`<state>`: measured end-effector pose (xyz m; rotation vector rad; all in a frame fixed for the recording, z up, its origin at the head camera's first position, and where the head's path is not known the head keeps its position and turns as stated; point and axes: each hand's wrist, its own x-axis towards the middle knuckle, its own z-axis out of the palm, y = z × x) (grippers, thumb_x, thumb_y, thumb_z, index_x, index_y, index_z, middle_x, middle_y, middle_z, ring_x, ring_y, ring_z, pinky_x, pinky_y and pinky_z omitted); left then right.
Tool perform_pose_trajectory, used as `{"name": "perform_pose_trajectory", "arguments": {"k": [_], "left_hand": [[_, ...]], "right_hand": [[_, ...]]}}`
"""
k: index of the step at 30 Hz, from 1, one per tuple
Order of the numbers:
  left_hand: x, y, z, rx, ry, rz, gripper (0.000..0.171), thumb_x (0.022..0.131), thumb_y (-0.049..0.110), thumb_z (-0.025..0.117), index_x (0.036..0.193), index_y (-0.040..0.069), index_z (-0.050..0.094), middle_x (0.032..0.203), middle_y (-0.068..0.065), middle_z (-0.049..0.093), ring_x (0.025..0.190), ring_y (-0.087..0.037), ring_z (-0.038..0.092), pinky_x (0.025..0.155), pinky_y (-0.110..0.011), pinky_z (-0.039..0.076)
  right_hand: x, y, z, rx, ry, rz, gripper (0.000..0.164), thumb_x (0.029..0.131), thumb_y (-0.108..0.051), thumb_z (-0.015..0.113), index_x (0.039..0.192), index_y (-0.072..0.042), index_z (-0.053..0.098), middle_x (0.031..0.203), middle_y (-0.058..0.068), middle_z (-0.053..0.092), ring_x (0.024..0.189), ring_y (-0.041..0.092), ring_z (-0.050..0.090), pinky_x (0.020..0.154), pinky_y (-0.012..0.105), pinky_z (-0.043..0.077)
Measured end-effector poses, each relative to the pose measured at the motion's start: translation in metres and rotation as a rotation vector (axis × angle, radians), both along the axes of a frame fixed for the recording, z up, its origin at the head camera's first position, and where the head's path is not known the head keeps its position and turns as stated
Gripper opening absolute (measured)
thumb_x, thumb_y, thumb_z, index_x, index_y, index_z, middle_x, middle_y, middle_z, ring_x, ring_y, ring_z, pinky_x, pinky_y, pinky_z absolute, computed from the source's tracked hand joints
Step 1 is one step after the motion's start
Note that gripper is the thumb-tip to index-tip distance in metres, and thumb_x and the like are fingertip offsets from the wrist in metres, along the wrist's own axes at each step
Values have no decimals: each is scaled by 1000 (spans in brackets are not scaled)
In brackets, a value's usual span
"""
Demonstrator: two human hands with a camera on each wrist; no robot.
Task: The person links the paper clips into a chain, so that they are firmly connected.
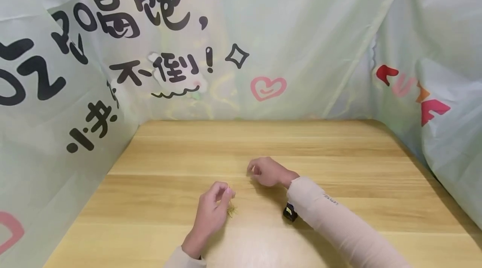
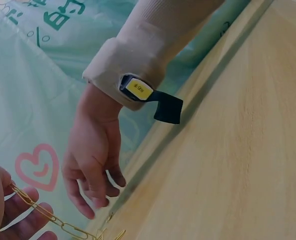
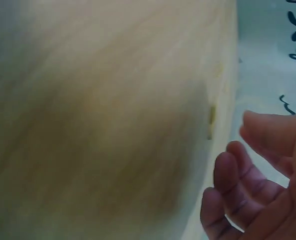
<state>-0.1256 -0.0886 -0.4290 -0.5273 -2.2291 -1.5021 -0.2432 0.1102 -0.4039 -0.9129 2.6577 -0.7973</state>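
Observation:
My left hand (image 1: 211,209) pinches the end of a chain of gold paper clips (image 2: 52,217) between thumb and finger. From there the chain slants down, and a small cluster of gold paper clips (image 1: 231,211) shows beside the fingers, close over the table in the head view. Farther forward and to the right, my right hand (image 1: 268,171) hovers low over the wood, palm down. Its fingers (image 3: 226,172) are loosely bent, with a gap to the thumb and nothing between them.
Both hands work over a wooden table (image 1: 169,151). A printed cloth (image 1: 301,42) with dark lettering hangs behind it and at both sides. A black wrist device (image 1: 290,213) with a yellow label sits at the right cuff.

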Motion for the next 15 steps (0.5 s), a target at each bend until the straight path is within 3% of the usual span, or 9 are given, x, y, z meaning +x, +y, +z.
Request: {"name": "perform_pose_trajectory", "arguments": {"k": [15], "left_hand": [[-1,1,-1,-3,-24,-19,6,97,1,54,94,4,59,85,-7,68,80,-24,69,78,-42,57]], "right_hand": [[3,-6,-1,177,-40,-33,11,91,-6,66,82,-12,61,80,-3,59,77,14,55,71,33,50]]}}
